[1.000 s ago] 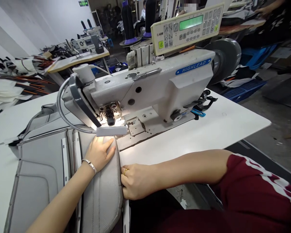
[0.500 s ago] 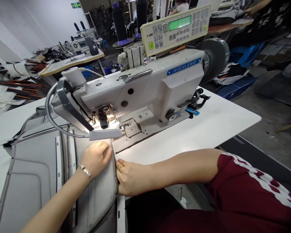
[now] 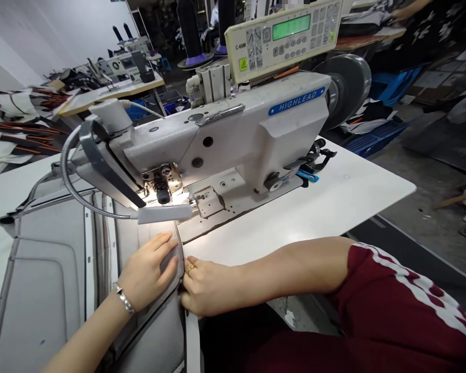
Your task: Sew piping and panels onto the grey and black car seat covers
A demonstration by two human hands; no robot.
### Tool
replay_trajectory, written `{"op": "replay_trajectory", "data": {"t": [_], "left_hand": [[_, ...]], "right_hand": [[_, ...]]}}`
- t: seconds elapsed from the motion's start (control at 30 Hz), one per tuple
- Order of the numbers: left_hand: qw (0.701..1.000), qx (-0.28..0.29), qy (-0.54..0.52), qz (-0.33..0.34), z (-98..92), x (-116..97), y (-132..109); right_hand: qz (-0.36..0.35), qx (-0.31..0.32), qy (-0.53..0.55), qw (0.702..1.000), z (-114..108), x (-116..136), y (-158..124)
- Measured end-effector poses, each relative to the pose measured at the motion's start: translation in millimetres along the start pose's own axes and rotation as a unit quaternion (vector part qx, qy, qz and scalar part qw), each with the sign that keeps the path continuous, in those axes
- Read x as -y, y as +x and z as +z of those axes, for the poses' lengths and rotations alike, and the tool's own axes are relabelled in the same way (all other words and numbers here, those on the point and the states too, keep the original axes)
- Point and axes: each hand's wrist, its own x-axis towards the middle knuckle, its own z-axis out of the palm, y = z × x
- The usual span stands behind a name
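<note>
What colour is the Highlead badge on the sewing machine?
The badge is blue with pale lettering, clearest in the head view.

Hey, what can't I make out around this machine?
In the head view:
Needle: hidden behind the lamp.
Right hand: fingertips hidden by curled fingers and gray fabric.
Thread cones: tops cut off by the top edge.
Control panel: fine markings too small to read.
</note>
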Motion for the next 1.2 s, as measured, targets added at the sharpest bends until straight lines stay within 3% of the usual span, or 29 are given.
{"op": "replay_trajectory", "data": {"t": [0.23,0.6,0.9,1.07,1.2], "left_hand": [[0.995,0.084,0.008,0.054,-23.8,-16.4,-17.0],[0.996,-0.032,0.056,0.055,-3.0,-18.0,-11.9],[0.998,-0.049,0.025,0.023,4.6,-4.0,-2.9],[0.998,-0.055,0.039,0.009,11.8,1.3,4.1],[0.997,-0.064,0.04,0.002,14.8,4.9,11.6]], "right_hand": [[-0.003,-0.048,0.013,0.999,-3.8,-1.4,2.1],[0.025,-0.02,0.03,0.999,0.9,-4.8,2.3],[0.059,-0.029,-0.022,0.998,4.5,-11.1,1.7],[0.014,0.008,0.025,1.0,7.2,-9.6,3.9],[0.022,0.012,-0.001,1.0,9.2,-10.7,4.7]]}}
